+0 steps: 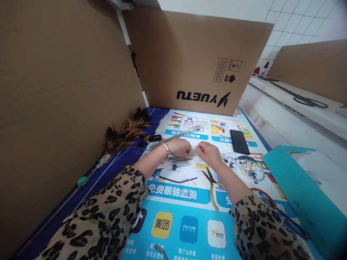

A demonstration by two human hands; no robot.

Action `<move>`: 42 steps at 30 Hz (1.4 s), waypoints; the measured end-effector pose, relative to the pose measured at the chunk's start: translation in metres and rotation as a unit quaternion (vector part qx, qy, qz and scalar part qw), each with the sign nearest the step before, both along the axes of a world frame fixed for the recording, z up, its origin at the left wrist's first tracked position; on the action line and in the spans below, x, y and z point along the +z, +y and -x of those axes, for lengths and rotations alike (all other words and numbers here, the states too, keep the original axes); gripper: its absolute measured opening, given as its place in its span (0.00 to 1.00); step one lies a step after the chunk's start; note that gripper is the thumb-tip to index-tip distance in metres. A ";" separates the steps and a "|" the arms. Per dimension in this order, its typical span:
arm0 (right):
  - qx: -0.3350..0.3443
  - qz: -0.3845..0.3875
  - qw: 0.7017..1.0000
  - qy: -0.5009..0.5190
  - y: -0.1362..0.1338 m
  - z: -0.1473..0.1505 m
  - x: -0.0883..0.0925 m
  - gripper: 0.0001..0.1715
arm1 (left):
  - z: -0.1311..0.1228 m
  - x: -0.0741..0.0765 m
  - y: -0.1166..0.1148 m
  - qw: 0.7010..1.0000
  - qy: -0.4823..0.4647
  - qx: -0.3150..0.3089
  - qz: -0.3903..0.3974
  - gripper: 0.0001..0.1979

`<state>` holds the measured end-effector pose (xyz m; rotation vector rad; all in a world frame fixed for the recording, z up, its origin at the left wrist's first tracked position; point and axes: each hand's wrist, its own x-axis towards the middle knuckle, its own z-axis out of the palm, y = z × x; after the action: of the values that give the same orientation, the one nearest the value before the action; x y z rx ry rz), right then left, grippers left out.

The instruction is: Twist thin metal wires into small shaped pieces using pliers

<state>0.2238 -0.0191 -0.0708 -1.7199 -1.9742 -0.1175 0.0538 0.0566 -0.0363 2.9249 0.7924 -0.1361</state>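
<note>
Hands observed close together at mid-tabletop, both mine, sleeves in leopard print.

Left hand (177, 147): fingers curled in and pressed together as a fist, knuckles up, bracelet (166, 148) at the wrist. Whether the fist encloses anything, I cannot tell.

Right hand (209, 152): thumb and forefinger brought together, pinching a fine wire (197, 148) that runs across the short gap towards the left hand. The wire is very thin; its far end is not distinguishable.

Position of wire: between the two hands, just above the poster (173, 224) that covers the tabletop (116, 169).

Surroundings noted:
- Rods (179, 136), a bundle of thin metal lengths, lying aslant just beyond the left hand.
- Loose thin wires (176, 164) on the poster, just near side of the left wrist.
- Pliers (213, 187), yellow handles, flat on the poster beside my right forearm, jaws pointing towards the hands.
- Phone (239, 141), dark, face up, to the right of the right hand, apart from it.
- Duster (121, 137), brown feathers, along the left edge against the cardboard wall.
- Box (195, 61), cardboard, standing at the far end.
- Folder (298, 195), teal, at the right edge.
</note>
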 end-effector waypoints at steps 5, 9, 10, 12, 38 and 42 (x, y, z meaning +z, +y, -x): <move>0.086 -0.017 0.996 -0.021 0.001 0.001 -0.002 0.10 | 0.003 -0.003 0.010 0.998 -0.066 0.017 0.010 0.11; 0.121 -0.034 0.990 -0.055 0.003 0.002 -0.004 0.11 | 0.003 -0.002 0.012 0.992 -0.115 0.009 0.043 0.10; 0.123 -0.037 0.990 -0.066 0.003 0.002 -0.004 0.11 | 0.002 -0.002 0.012 0.991 -0.125 0.005 0.049 0.10; 0.122 -0.044 0.988 -0.086 0.003 0.002 -0.005 0.12 | 0.001 -0.002 0.012 0.989 -0.138 -0.004 0.059 0.10; 0.024 -0.056 0.983 -0.171 -0.001 -0.001 0.006 0.13 | -0.011 0.002 -0.006 0.976 -0.129 0.017 -0.172 0.09; 0.009 -0.039 0.986 -0.161 -0.001 0.001 0.005 0.12 | -0.013 0.002 -0.008 0.976 -0.136 0.009 -0.171 0.09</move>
<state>0.2225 -0.0203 -0.0661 -1.7162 -2.1791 -0.4891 0.0666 0.0484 -0.0343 3.1466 0.8709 0.4360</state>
